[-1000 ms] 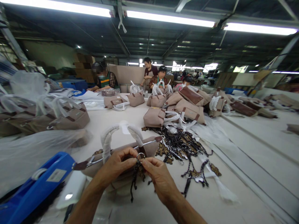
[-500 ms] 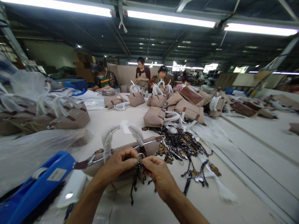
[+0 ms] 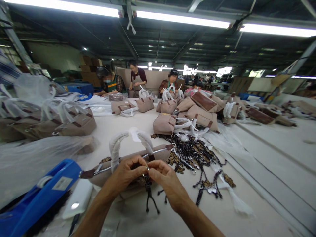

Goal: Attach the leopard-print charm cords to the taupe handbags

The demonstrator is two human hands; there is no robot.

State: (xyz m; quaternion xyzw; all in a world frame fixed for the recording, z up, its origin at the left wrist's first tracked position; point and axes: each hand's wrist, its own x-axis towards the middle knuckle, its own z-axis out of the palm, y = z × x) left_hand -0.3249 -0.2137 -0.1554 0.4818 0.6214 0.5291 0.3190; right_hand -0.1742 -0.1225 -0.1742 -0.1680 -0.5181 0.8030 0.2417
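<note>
- The left hand (image 3: pixel 125 176) and right hand (image 3: pixel 168 186) meet fingertip to fingertip, each grip pinched closed on a small metal ring (image 3: pixel 147 168). A dark braided charm (image 3: pixel 149 194) dangles below it.
- The step in hand looks like fastening the ring at the handbag (image 3: pixel 160 154), which lies just behind the hands. This calls for fine, steady fingertip work.
- The charm pile (image 3: pixel 195 154) lies near on the right and the blue dispenser (image 3: pixel 44 194) crowds the left. Bare tabletop (image 3: pixel 247 177) opens further right.

A handbag factory; long worktables (image 3: pixel 259 154); piled handbags (image 3: pixel 197 112); seated workers (image 3: pixel 170 82)
</note>
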